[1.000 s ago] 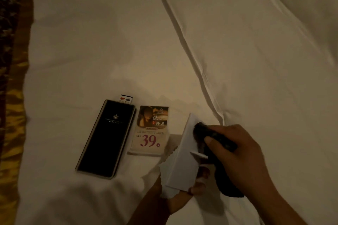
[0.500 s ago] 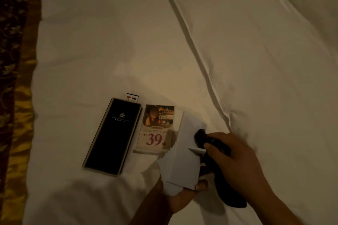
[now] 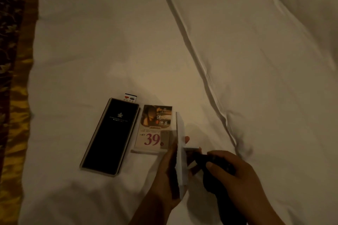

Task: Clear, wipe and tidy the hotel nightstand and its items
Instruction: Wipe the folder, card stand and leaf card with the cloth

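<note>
Left hand (image 3: 164, 173) is wrapped round a thin white folded card stand (image 3: 181, 151), with one fingertip poking out behind it. Right hand (image 3: 236, 173) is bunched tight round a dark wiping cloth (image 3: 214, 186), and the cloth is pressed up against the card's right face.

What's new: a second ago the broad white face was tipped toward me. Now I've turned it up so it stands nearly edge-on, and the cloth gets at the other side. My guess is this one's close to wiped and can go down with the rest soon.

Just left of it, flat on the white bedcover (image 3: 109, 42), is the glossy promo card with the big pink "39" (image 3: 155, 128). The card stand hides its right edge. Beside that is the black rectangular folder with pale trim (image 3: 111, 135), with a small white remote tip (image 3: 130, 97) sticking out past its far edge. Neither has budged. They all sit toward the bedcover's left edge, near me. The nightstand itself isn't in view, so that part is still ahead, I reckon.
</note>
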